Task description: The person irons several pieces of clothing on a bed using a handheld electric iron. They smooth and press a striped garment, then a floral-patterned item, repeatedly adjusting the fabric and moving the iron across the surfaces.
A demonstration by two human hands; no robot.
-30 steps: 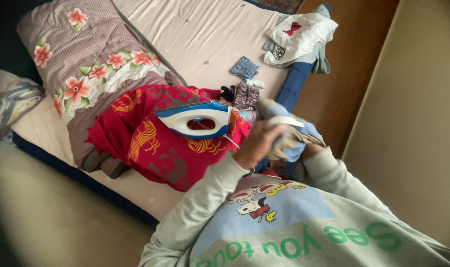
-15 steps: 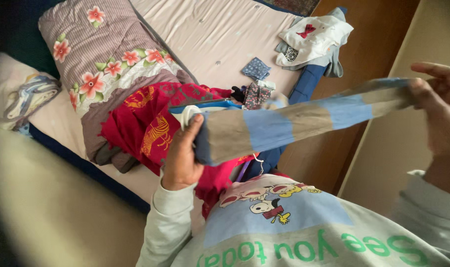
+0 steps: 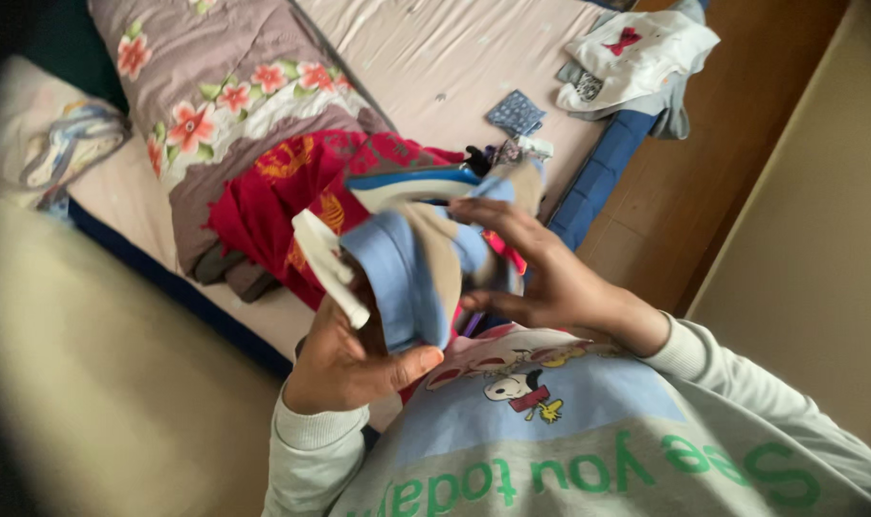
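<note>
Left hand (image 3: 344,359) grip on striped cloth (image 3: 411,278) — right hand (image 3: 541,278) fingers spread, touching

1. I see soft daylight over the bed (image 3: 474,57). It is bright there, with no hard glare.
2. The left side and the top left corner go dark and smeary. A big blurry tan shape fills the lower left.
3. My hands, the left hand (image 3: 344,359) and the right hand (image 3: 541,278), look a bit smeared, and so does the striped cloth (image 3: 411,278) between them.
4. The whole view is tilted.
5. The flowered quilt (image 3: 215,96) looks fairly sharp. Shadows under it are soft.
</note>
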